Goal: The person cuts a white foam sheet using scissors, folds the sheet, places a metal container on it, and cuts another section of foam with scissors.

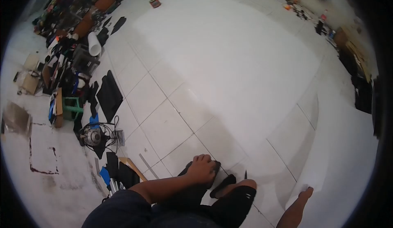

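My left hand rests on my bent, dark-clothed left knee, its fingers laid over the front with nothing in them. Off to the right, my right hand has its fingers pressed together at the edge of a large white sheet, which rises and curves along the right side. Its fingertips are partly lost against the white. Another broad white sheet covers much of the floor ahead. Beside my right knee a thin, dark pointed thing lies on the tiles; its kind is unclear.
A cluttered heap lines the left side, with a white roll, a green stool and black folded material. Nearer stands a metal device with cables. A small can is at the far end; cardboard leans at right.
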The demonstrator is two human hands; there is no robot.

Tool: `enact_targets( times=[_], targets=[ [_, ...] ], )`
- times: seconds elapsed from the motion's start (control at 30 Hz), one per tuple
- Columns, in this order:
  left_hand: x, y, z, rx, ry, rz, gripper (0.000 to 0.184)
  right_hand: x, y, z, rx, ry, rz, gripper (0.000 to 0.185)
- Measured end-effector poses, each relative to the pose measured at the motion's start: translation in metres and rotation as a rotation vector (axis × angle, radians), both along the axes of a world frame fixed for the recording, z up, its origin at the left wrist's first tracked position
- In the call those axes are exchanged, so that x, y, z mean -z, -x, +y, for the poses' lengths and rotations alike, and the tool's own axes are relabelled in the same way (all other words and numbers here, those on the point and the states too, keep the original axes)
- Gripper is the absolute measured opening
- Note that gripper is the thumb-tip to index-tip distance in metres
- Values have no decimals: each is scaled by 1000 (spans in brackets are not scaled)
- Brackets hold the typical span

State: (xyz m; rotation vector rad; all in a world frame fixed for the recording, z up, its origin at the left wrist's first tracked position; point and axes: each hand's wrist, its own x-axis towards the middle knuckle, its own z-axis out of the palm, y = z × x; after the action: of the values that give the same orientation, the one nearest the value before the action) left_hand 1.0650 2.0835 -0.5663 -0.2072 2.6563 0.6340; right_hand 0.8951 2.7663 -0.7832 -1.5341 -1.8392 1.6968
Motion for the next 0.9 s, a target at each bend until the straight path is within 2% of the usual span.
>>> enact_targets(
  times=[0.07,0.1,0.17,0.2,0.23,0.27,0.3,0.37,0.4,0.43,0.47,0.5,0.57,0.6,0.63,0.67,0.7,0.73,0.77,0.8,0.83,0.87,0.9],
  targets=[
    [-15,-8,8,-11,17,-127,34,-40,1,33,61,134,184,35],
    [-18,-17,13,41,-16,-119,34,-61,3,42,117,129,182,38],
    [-34,-25,17,-3,43,-220,33,-125,10,23,196,-42,156,36],
    [-46,-26,25,54,17,-205,33,-205,11,-34,172,-83,12,41],
    [-60,-25,35,-12,-26,-126,34,-220,7,-41,97,-95,73,46],
    [-77,-17,45,-85,-70,-45,34,-277,4,-93,92,-186,136,53],
    [-102,2,57,-58,-89,-22,34,-347,7,-154,93,-144,129,51],
    [-164,48,88,-27,-496,179,38,-407,-5,-215,21,-270,213,54],
    [-176,71,103,27,-617,137,38,-410,-11,-235,-49,-311,185,54],
    [-223,97,116,66,-697,117,42,-413,-25,-255,-124,-349,151,56],
    [-259,117,128,175,-686,131,58,-423,-43,-278,-282,-416,135,59],
    [-281,131,142,171,-761,161,67,-432,-50,-303,-444,-485,126,62],
    [-325,148,160,136,-916,211,79,-453,-63,-358,-672,-316,412,63],
    [-340,154,161,94,-996,223,82,-459,-62,-373,-705,-304,415,63],
    [-343,157,157,54,-987,226,82,-462,-66,-389,-844,-309,329,66],
    [-344,161,147,41,-869,181,78,-465,-69,-407,-979,-313,240,68],
    [-341,166,137,31,-754,139,75,-476,-67,-419,-1010,-299,238,68],
    [-326,167,123,47,-694,304,66,-493,-60,-426,-1246,-254,221,71],
    [-311,172,103,25,-684,314,66,-500,-45,-436,-1475,-207,207,75],
    [-306,178,81,106,-728,272,66,-488,-28,-429,-1452,26,183,81],
    [-303,183,58,180,-773,230,67,-483,-7,-419,-1118,475,173,81],
    [-303,186,41,227,-753,283,70,-515,23,-442,-1025,384,165,81],
    [-295,190,29,324,-757,318,72,-517,57,-454,-990,174,56,88]
  ],
)
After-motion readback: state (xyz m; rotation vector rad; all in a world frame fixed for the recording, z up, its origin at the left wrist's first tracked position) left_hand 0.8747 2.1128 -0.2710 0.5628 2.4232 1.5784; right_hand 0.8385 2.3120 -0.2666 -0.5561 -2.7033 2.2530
